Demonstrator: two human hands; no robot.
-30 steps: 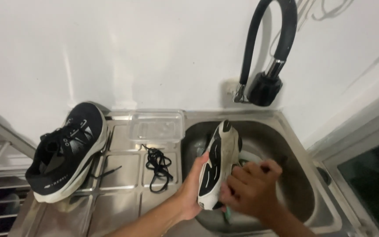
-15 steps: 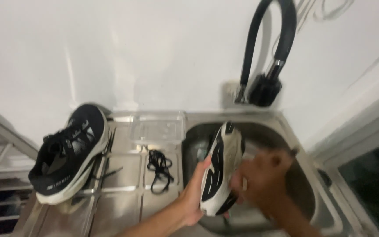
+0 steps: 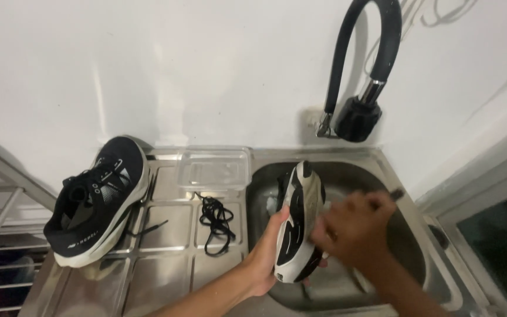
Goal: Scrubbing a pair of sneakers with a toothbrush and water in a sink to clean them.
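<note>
Sneaker (image 3: 298, 226) sits sole-up over the steel sink (image 3: 406, 258), held on edge with its toe toward the wall. The left hand (image 3: 268, 255) is wrapped around the heel end, thumb on the sole and fingers hidden behind the upper, so the grip is closed firmly on the shoe. The right hand (image 3: 356, 226) is blurred against the sole's far side; it looks curled around something thin, perhaps a brush, but I cannot tell what, nor how tightly it is closed.

Judging by its look, the shoe is light, with a stiff, ridged rubber sole and a soft fabric upper. Wet, the smooth white sidewall would be slippery, so the heel counter and the midfoot are the surest places to hold.

Further left on the worktop (image 3: 165, 270) lie loose black laces (image 3: 215, 220), then a clear plastic container (image 3: 213, 168), and the second black sneaker (image 3: 98, 199) leans against the wall. A black flexible tap (image 3: 356, 111) hangs above the basin.
</note>
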